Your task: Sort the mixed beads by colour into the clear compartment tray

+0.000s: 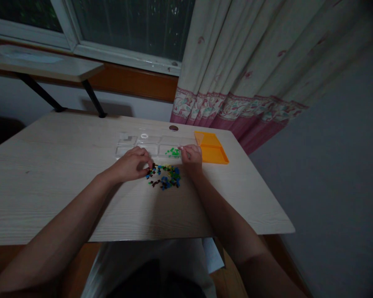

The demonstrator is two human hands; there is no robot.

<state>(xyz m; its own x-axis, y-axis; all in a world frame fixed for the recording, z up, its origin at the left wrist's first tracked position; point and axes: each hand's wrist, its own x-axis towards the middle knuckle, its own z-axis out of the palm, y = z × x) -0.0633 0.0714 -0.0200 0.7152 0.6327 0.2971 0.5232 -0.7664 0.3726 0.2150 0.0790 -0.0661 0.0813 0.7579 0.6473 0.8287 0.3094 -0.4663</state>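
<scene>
A loose pile of small building bricks [170, 178] in blue, green, yellow and dark brown lies on the table. My left hand [133, 164] rests at the pile's left edge, thumb and forefinger curled together at the dark pieces. What sits between those fingertips is too small to make out. Behind the pile is a clear plastic tray [148, 149] with several compartments. Bright green pieces [173, 152] lie in one of them. Right beside these, my right hand [192, 157] is held over the tray's right end, its fingers pinched; anything in them is too small to name.
An orange plastic case [214, 149] lies open to the right of the tray. A brown oval inset [173, 128] is near the table's back edge. A raised shelf [43, 62] on black legs stands at the back left. Curtains [233, 82] hang behind the table.
</scene>
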